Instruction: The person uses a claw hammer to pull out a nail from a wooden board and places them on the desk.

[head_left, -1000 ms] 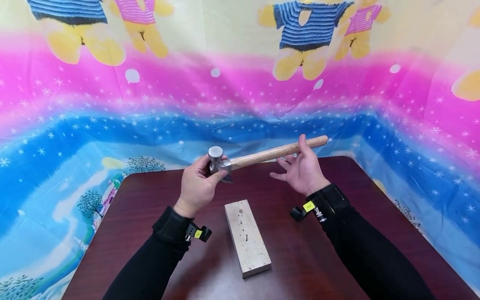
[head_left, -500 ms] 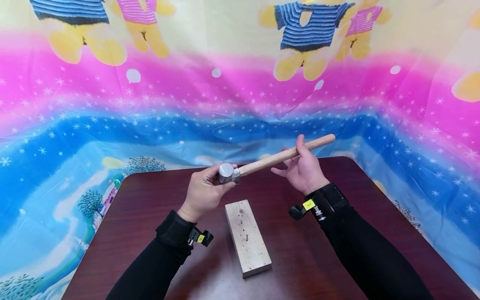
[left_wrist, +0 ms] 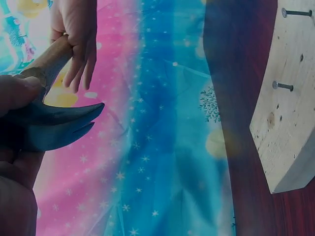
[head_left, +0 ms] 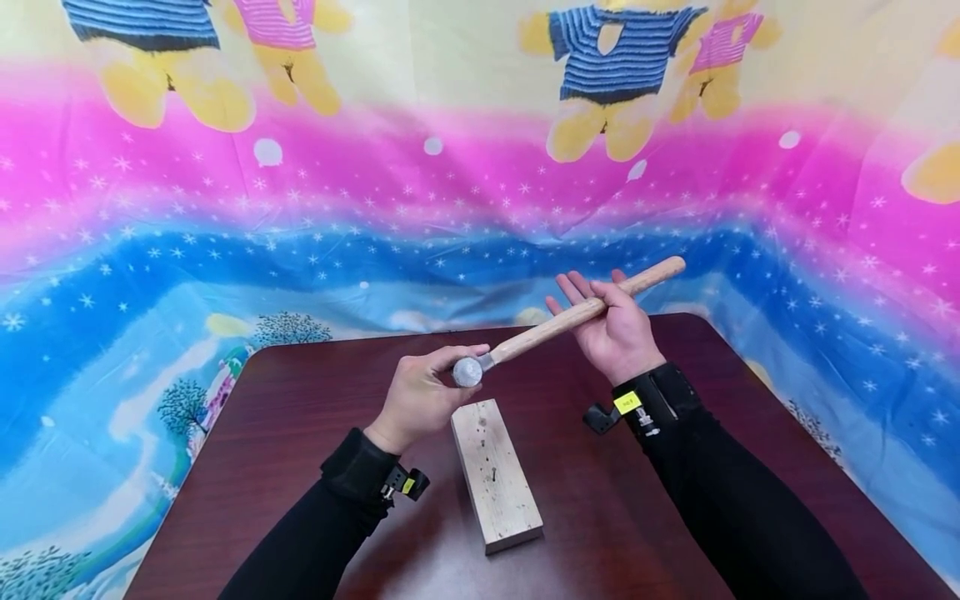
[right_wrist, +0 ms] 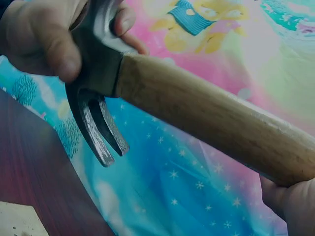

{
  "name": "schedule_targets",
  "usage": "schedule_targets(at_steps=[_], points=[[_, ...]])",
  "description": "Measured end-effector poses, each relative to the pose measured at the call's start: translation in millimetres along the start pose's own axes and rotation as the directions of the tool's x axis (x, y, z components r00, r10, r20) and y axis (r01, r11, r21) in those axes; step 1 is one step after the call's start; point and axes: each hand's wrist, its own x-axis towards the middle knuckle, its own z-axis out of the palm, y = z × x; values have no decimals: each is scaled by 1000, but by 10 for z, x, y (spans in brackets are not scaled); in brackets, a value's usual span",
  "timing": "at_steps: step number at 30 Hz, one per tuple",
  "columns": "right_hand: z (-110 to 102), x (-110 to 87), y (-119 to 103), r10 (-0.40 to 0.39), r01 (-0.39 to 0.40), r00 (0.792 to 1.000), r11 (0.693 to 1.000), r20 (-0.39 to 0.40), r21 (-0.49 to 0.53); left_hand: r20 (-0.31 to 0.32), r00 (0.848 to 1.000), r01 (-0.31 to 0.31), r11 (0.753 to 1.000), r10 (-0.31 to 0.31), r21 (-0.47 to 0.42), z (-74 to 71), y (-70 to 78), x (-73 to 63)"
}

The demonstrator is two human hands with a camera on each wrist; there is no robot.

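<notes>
In the head view a claw hammer point(head_left: 553, 329) is held aslant above the table, its round steel face turned toward me. My left hand point(head_left: 420, 392) grips the steel head between thumb and fingers. Palm up, my right hand point(head_left: 618, 333) has its thumb across the wooden handle, with the other fingers stretched out beyond it. The forked claw point(right_wrist: 101, 130) points downward in the right wrist view. Below the hammer lies a pale wood block point(head_left: 498, 492) with small holes. Two nails stand up from it in the left wrist view, the nearer nail point(left_wrist: 283, 86) among them.
The block lies on a dark red-brown table point(head_left: 300, 433) with rounded far corners. A printed cloth point(head_left: 480, 200) with bears and snowflakes hangs close behind and along both sides of the table.
The hammer's head has come down and to the right with my left hand, turning its face toward me. The handle's end has risen rightward, and the right hand's fingers have spread upward.
</notes>
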Motion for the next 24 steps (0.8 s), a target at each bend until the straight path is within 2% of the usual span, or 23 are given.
schedule_targets(at_steps=[7, 12, 17, 24], points=[[26, -16, -17, -2, 3, 999, 1000, -46, 17, 45, 995, -92, 995, 91, 30, 29, -32, -23], [92, -39, -23, -9, 9, 998, 1000, -58, 0, 53, 992, -113, 993, 111, 35, 44, -66, -49], [172, -83, -29, -30, 30, 999, 999, -17, -13, 58, 991, -122, 992, 119, 35, 60, -66, -71], [329, -148, -36, -90, 96, 992, 993, 86, -69, 80, 977, -205, 975, 198, 87, 62, -56, -93]])
